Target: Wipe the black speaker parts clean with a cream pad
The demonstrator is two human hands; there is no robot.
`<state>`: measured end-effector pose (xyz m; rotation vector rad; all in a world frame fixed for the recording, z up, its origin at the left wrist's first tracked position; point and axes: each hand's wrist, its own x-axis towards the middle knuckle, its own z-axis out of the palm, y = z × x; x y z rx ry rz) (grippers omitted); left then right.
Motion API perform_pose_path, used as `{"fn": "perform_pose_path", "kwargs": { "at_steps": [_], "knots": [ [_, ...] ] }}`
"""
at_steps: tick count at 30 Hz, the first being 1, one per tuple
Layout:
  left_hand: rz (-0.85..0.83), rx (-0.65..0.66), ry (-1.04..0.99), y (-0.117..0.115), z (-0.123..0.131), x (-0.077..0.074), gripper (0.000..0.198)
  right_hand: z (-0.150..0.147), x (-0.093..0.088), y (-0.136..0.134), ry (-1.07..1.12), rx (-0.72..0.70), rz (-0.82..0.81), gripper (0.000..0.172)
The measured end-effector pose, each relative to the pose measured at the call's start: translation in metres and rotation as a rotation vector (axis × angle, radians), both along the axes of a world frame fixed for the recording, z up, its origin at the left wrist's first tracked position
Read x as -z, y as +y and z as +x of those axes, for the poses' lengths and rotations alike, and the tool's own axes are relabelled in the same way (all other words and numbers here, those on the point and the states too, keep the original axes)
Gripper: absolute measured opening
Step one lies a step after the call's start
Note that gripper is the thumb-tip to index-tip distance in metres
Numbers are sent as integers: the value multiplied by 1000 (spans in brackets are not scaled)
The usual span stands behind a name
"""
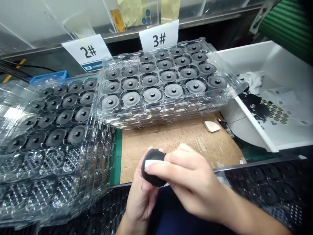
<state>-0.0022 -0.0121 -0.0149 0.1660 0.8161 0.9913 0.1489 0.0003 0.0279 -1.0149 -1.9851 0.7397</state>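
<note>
My left hand (140, 189) is closed around a round black disc-shaped part (153, 179), held tilted above the near edge of the cardboard. My right hand (188, 176) reaches over it from the right, its fingers bent and pressed against the disc's face. A small white piece (150, 162) shows at the right fingertips, touching the disc; what it is made of I cannot tell. Behind the hands stands a stack of clear plastic trays (156, 109), whose top tray holds rows of similar black discs (152, 94), each with a small central stub.
More clear trays (80, 156) with black discs are stacked on the left. A white wedge-shaped pad (211, 126) lies on the cardboard (139, 143). At right, a white bin (259, 129) holds black scraps and sticker sheets. Paper signs (160, 36) hang behind.
</note>
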Motion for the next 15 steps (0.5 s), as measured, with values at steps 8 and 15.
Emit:
{"fn": "perform_pose_path", "kwargs": {
  "at_steps": [8,15],
  "knots": [
    [111,-34,-20,9,-10,5,52,36,59,-24,122,431,-640,20],
    [72,-48,-4,6,-2,5,41,11,7,-9,88,328,-275,27]
  ]
}}
